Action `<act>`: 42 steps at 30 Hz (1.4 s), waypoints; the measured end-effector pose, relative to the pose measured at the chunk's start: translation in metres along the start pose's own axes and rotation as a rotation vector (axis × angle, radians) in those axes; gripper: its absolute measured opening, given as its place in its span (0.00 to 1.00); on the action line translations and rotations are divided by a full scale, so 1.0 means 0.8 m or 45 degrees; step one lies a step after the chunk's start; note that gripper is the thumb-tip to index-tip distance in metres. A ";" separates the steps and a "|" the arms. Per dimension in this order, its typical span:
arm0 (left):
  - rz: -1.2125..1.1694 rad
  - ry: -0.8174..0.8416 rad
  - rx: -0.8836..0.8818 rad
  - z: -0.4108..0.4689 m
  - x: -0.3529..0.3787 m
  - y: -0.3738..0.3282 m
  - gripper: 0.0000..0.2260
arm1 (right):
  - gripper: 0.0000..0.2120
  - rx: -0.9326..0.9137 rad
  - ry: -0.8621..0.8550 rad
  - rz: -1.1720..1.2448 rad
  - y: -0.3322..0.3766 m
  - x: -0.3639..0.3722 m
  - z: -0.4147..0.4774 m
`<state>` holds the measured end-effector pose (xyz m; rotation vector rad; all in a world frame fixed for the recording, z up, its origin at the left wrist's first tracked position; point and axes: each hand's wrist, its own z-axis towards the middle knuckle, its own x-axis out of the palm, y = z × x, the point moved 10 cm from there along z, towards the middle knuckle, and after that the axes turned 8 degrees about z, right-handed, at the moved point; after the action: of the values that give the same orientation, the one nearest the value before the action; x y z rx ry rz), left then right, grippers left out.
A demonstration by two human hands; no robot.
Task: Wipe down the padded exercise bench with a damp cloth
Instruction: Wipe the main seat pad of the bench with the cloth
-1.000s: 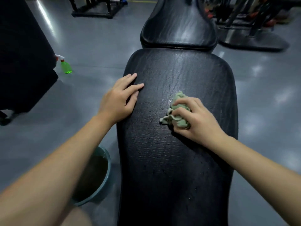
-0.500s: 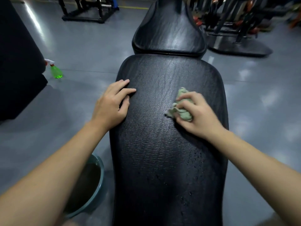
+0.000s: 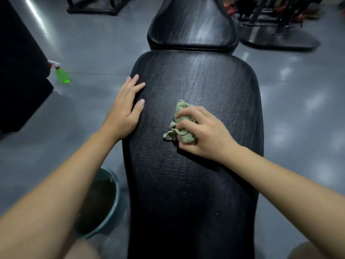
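One crumpled green cloth (image 3: 179, 109) clenched in right grip (image 3: 205, 136) on bench (image 3: 196, 81); left grip (image 3: 124, 110) spread.

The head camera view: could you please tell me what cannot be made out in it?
Head view only.
The crumpled green cloth: largely covered by the right hand; dampness unclear.
The round teal basin: partly hidden by the left forearm; contents too dark.
The green spray bottle: too small, label unreadable.
The black padded bench: near end cut by bottom edge; frame hidden beneath pad.

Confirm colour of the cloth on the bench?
Pale green cloth, bunched under the right hand on the black bench; head view.
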<state>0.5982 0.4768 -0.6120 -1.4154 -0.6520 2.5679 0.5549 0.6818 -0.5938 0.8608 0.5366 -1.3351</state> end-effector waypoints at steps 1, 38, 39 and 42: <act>-0.014 0.012 0.005 0.001 0.002 -0.001 0.23 | 0.12 0.046 -0.010 -0.037 -0.015 -0.019 -0.019; 0.290 0.120 0.091 -0.001 0.010 -0.032 0.29 | 0.12 0.125 0.077 -0.082 -0.033 -0.069 -0.121; 0.297 0.110 0.063 -0.001 0.010 -0.031 0.28 | 0.12 0.138 0.034 -0.095 -0.038 -0.076 -0.130; 0.328 0.117 0.049 0.000 0.011 -0.034 0.28 | 0.11 0.170 -0.054 -0.119 -0.041 -0.078 -0.131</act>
<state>0.5911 0.5039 -0.6073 -1.6929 -0.4292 2.6657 0.5251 0.8025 -0.6154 0.9235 0.4633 -1.4840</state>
